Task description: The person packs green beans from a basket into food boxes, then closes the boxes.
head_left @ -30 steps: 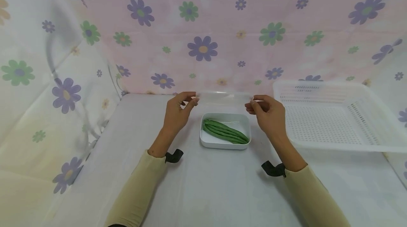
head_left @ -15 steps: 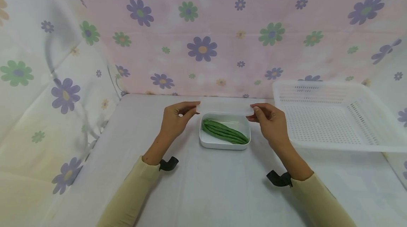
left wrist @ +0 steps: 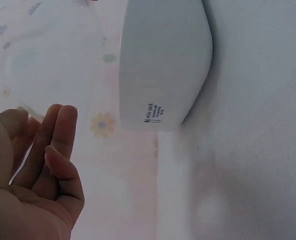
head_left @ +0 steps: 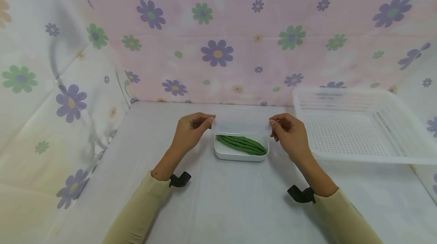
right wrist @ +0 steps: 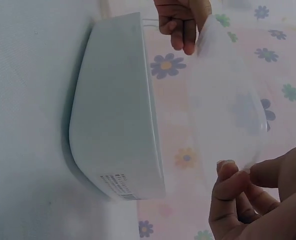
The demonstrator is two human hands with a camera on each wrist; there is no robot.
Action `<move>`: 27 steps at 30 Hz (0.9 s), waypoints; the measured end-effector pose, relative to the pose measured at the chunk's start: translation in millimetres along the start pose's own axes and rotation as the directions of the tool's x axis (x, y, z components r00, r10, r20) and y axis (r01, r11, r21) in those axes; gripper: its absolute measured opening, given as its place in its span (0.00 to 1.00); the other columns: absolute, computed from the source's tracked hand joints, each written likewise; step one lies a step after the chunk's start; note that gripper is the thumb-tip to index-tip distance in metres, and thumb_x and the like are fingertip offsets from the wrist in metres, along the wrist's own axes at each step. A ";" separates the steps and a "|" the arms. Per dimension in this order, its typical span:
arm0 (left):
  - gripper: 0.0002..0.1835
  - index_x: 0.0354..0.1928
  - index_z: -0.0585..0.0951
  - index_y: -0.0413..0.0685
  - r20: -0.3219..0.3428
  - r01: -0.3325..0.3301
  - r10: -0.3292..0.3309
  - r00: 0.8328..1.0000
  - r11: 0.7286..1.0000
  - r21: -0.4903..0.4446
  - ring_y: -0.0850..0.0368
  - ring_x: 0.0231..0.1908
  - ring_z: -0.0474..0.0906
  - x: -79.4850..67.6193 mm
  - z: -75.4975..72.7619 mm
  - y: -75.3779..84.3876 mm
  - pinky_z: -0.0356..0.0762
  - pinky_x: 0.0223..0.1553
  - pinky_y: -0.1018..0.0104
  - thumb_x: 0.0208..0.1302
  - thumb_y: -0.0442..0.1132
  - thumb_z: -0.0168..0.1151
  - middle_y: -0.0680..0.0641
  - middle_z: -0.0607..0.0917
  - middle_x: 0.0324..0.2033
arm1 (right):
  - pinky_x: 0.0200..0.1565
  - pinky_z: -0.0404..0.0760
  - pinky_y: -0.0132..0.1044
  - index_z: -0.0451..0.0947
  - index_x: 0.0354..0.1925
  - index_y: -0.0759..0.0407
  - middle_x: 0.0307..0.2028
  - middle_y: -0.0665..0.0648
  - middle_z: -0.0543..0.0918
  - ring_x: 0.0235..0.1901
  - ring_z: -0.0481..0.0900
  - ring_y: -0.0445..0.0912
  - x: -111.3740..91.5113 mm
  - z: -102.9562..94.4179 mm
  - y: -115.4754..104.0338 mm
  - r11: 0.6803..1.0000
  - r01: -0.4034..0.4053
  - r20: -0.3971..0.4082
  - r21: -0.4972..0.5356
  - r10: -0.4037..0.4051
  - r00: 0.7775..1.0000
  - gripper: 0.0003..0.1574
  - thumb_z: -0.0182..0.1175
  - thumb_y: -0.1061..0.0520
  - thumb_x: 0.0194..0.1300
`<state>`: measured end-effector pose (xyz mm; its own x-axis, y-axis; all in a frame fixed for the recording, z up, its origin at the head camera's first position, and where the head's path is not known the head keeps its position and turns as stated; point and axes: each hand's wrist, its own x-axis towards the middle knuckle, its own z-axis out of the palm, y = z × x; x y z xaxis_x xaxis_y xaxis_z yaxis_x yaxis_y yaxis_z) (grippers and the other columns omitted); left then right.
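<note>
A translucent lid [head_left: 241, 122] is pinched at its two short ends, by my left hand [head_left: 192, 129] and my right hand [head_left: 289, 130]. It hangs tilted above a white rectangular container [head_left: 240, 157] and hides that container's back half in the head view. Several green beans [head_left: 244, 144] lie inside, their front part showing below the lid. In the right wrist view a gap separates the lid [right wrist: 228, 105] from the container's rim. Small print marks the container's side [left wrist: 163, 65] in the left wrist view.
A large white perforated basket [head_left: 345, 134] stands to the right of my right hand. A white cloth [head_left: 225, 202] covers the table, and a flower-patterned curtain [head_left: 246, 16] rises behind it. Black wrist mounts [head_left: 180, 179] sit at both sleeve cuffs.
Both hands have brought the lid down and toward me, from behind the container to over its back half. The container, beans and basket have stayed put.
</note>
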<state>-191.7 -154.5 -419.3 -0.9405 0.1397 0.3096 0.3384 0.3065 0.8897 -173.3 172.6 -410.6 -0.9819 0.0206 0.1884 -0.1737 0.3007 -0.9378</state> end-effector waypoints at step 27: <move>0.19 0.57 0.88 0.42 0.124 0.374 -0.389 0.913 0.918 0.128 0.51 0.39 0.90 -6.5 2.7 6.7 0.81 0.41 0.58 0.70 0.45 0.73 0.48 0.92 0.40 | 0.29 0.82 0.38 0.83 0.53 0.68 0.34 0.60 0.85 0.28 0.82 0.48 -7.2 3.5 -1.2 0.911 -0.053 0.122 -0.410 0.112 0.986 0.15 0.63 0.57 0.76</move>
<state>-183.2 -150.8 -416.3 -0.9865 0.1254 -0.1055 -0.0374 0.4543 0.8901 -166.3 168.7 -411.8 -0.9970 -0.0620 0.0454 -0.0751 0.6636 -0.7443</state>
